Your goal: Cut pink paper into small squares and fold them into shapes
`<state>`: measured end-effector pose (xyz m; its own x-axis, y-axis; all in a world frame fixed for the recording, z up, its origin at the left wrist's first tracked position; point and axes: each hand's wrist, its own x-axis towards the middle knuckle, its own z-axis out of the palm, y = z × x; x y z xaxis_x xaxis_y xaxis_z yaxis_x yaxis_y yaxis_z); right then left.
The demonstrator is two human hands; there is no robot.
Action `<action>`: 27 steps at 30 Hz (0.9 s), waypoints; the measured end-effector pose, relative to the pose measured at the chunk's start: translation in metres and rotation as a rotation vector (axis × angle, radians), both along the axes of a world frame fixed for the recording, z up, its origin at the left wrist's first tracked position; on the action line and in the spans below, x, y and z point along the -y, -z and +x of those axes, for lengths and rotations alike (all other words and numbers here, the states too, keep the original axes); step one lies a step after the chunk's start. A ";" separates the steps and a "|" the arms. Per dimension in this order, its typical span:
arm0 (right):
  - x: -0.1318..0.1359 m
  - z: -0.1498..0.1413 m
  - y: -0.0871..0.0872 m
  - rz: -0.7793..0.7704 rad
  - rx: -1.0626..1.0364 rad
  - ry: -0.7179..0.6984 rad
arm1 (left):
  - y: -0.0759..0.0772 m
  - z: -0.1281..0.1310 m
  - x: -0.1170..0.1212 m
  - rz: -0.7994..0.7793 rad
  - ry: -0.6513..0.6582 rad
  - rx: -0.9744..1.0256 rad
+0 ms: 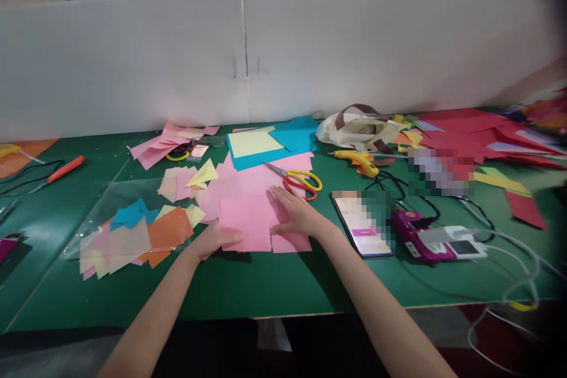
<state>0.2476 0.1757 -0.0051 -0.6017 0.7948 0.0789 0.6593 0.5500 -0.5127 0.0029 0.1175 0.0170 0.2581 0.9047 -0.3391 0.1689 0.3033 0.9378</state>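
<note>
A pink square paper [245, 221] lies on the green table [266, 283] in front of me. My left hand [215, 239] pinches its lower left edge, thumb on top. Flat on the pink sheet's right side rests my right hand [295, 212], fingers stretched out and pressing down. More pink sheets [248, 180] lie under and behind it. Red and yellow scissors [299, 180] lie just beyond my right hand.
A pile of coloured paper squares [133, 233] on clear plastic lies to the left. A phone [363, 224], a purple device [420, 236] with cables, a yellow glue gun [358, 159], a cloth bag [358, 130] and red sheets [478, 130] sit right. A white partition [248, 53] runs behind.
</note>
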 end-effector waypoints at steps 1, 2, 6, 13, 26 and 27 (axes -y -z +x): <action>0.001 0.000 -0.001 -0.010 0.008 0.020 | 0.002 -0.003 -0.001 -0.001 -0.027 0.006; 0.002 -0.001 -0.002 -0.007 0.011 0.049 | 0.004 -0.004 -0.002 -0.004 -0.046 0.017; 0.003 -0.004 -0.007 0.056 -0.003 0.095 | 0.008 -0.003 -0.006 0.002 -0.075 0.079; 0.005 -0.008 0.001 0.075 -0.119 0.093 | 0.009 0.000 -0.008 -0.031 -0.079 0.143; 0.081 -0.006 -0.004 0.048 0.094 0.218 | 0.008 0.000 -0.009 -0.082 -0.101 0.211; 0.086 -0.005 -0.003 0.054 0.064 0.237 | 0.009 0.000 -0.009 -0.082 -0.108 0.213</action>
